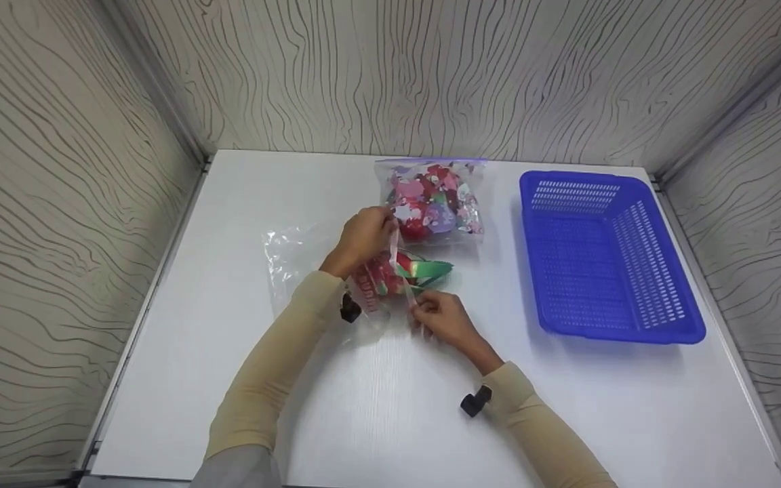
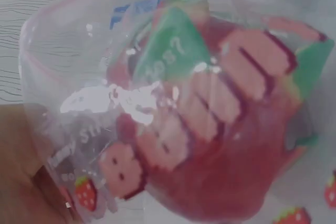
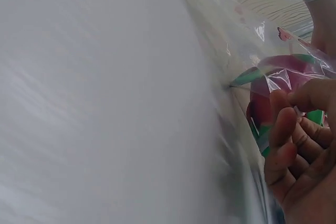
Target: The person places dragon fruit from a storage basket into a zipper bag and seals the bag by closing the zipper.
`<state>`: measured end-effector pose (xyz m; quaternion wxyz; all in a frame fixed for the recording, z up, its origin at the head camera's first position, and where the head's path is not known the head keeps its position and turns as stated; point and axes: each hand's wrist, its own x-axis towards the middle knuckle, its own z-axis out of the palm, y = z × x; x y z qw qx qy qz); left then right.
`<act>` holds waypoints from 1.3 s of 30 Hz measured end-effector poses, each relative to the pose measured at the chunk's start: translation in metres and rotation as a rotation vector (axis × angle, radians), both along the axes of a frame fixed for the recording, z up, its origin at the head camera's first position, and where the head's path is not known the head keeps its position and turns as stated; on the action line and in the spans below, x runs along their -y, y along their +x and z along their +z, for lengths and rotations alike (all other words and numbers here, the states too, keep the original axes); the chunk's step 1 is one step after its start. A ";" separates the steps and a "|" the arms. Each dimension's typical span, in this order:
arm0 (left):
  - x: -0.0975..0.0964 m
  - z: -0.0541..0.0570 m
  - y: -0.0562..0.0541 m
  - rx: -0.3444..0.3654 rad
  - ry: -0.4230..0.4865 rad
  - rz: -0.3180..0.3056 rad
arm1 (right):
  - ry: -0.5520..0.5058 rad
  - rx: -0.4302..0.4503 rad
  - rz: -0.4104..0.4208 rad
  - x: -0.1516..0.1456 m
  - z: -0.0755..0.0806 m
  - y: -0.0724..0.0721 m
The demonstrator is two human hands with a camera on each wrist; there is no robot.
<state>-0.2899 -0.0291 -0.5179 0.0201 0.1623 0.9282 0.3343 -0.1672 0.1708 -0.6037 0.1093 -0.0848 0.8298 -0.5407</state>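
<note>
A clear plastic bag (image 1: 292, 261) printed with small strawberries and lettering lies in the middle of the table, its mouth facing right. My left hand (image 1: 365, 234) pinches the far end of the bag's mouth edge. At the near end, my right hand (image 1: 446, 317) pinches that same edge between thumb and fingers. Red and green contents (image 1: 428, 269) show at the opening, and in the left wrist view a red, rounded piece (image 2: 220, 177) shows through the film. Their exact kind is unclear. In the right wrist view the right fingertips (image 3: 286, 121) hold the thin plastic rim.
Behind the hands lies a full zip bag (image 1: 434, 203) with a purple closure, holding red, pink and purple printed pieces. A blue perforated basket (image 1: 533, 271) stands to the right on the white table (image 1: 377, 420). Wood-patterned panels (image 1: 397, 74) enclose the back and sides.
</note>
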 end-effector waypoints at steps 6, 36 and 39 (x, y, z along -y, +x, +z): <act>0.004 0.005 0.001 -0.010 0.076 0.042 | -0.045 -0.025 -0.060 -0.006 0.010 -0.003; 0.022 0.009 0.003 -0.023 0.353 0.124 | -0.092 -0.162 -0.171 -0.022 0.031 -0.013; 0.024 0.012 0.004 -0.033 0.368 0.129 | -0.088 -0.167 -0.189 -0.023 0.033 -0.014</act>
